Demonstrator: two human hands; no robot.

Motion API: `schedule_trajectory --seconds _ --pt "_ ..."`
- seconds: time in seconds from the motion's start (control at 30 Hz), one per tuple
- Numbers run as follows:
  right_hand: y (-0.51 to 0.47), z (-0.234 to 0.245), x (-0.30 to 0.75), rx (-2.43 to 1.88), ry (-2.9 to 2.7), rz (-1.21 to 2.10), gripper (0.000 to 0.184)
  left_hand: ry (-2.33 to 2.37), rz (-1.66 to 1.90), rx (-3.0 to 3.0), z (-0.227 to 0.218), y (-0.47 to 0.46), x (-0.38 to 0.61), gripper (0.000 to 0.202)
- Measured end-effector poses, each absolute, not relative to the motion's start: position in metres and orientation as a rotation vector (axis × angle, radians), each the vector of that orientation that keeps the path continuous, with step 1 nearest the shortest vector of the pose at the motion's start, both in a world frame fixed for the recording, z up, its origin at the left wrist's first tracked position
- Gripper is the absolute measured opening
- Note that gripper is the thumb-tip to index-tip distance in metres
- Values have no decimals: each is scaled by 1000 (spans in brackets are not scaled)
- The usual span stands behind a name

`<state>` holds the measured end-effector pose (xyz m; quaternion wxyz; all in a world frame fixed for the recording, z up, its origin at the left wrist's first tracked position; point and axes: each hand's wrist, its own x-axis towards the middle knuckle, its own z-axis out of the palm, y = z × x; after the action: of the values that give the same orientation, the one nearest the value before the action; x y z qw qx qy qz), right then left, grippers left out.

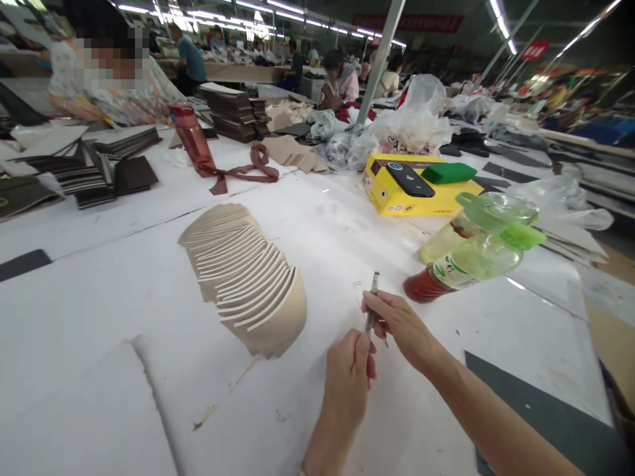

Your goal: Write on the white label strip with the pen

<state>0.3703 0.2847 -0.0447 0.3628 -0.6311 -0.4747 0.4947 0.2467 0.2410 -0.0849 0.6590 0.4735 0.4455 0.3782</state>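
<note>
My left hand (347,380) and my right hand (399,324) both grip a thin grey pen (372,301), which stands nearly upright over the white table (124,291). The left fingers close around its lower end, and the right fingers pinch it a little higher. To the left of my hands lies a fanned stack of beige curved leather pieces (245,274); neither hand touches it.
A clear bottle with a green cap (471,261) lies to the right, a second one behind it. A yellow box (411,188) carries a phone (411,180) and a green case. Dark piece stacks (94,168), a red bottle (193,139) and a seated person (106,73) are far left.
</note>
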Motion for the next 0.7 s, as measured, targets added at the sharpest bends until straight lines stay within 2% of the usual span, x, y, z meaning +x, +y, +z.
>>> schedule_trajectory --seconds 0.27,0.4,0.53,0.7 --pt "315 -58 349 -1548 -1064 1038 54 1058 884 908 -87 242 249 37" --pt "350 -32 367 -1469 -1057 859 54 1223 825 1313 -87 230 251 36" --pt "353 -15 385 -1394 -1188 943 43 1350 878 1839 -90 231 257 23" --pt "334 -47 402 -1375 -1186 981 39 1237 829 2279 -108 235 266 19"
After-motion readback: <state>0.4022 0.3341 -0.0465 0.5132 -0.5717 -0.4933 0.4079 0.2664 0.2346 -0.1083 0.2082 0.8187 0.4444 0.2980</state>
